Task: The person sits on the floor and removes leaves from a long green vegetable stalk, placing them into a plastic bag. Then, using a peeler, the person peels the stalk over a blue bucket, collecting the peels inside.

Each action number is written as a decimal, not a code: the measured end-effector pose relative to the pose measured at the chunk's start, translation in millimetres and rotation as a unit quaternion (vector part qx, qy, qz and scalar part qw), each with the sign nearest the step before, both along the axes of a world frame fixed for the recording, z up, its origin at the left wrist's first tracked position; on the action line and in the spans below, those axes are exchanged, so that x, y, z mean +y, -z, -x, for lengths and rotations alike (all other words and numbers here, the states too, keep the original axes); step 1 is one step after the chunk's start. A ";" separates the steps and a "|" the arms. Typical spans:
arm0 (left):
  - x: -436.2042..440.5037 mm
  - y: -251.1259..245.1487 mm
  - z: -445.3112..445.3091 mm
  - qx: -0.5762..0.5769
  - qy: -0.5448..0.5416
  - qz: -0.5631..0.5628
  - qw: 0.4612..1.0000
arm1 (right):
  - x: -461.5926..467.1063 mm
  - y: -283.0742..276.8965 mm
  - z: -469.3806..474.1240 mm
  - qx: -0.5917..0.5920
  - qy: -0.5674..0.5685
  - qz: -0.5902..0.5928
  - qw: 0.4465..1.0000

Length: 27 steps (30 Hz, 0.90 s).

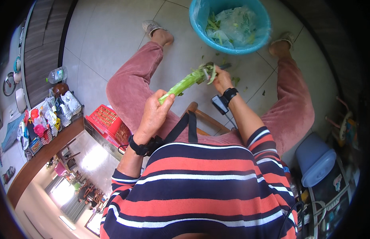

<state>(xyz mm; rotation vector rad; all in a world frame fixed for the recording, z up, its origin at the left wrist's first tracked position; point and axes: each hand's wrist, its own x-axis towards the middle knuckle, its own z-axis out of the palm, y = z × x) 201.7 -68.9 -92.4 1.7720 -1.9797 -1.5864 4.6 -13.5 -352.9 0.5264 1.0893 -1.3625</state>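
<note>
My left hand (156, 112) grips the pale cut end of a thick green vegetable stem (185, 84), which looks like celtuce. The stem slants up to the right, its far end dark and ragged. At that far end my right hand (222, 80) is closed around a small peeling or cutting tool (225, 66), whose dark end sticks out beyond the fingers. Most of the tool is hidden, so its exact kind is unclear. A curled strip of green peel (213, 76) hangs between the stem and my right fingers.
A blue plastic tub (232, 50), lined with a clear bag, holds green scraps. Leafy bits (236, 80) lie on the tiled floor. A red plastic basket (105, 119) stands by my left leg. To the right is a blue-grey bucket (315, 158). Part of a wooden stool (210, 119) shows beneath me.
</note>
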 end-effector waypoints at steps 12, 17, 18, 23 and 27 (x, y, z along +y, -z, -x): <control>-2.0 1.2 -4.9 0.012 0.015 0.014 1.000 | 19.3 -0.6 28.0 0.409 -0.170 -0.094 0.891; 2.8 1.3 -6.0 0.020 0.009 0.004 1.000 | 28.5 -17.9 38.3 0.349 -0.130 -0.113 0.921; 2.9 0.9 -6.7 0.021 0.007 -0.002 1.000 | 31.3 -23.7 37.8 0.283 -0.100 -0.108 0.948; 1.7 0.0 -5.5 0.034 -0.021 -0.036 0.999 | 29.5 -67.4 49.1 0.083 -0.064 -0.025 0.994; 3.1 -1.5 -1.0 0.015 0.017 0.004 1.000 | 21.1 -108.8 47.9 -0.042 -0.102 0.072 0.991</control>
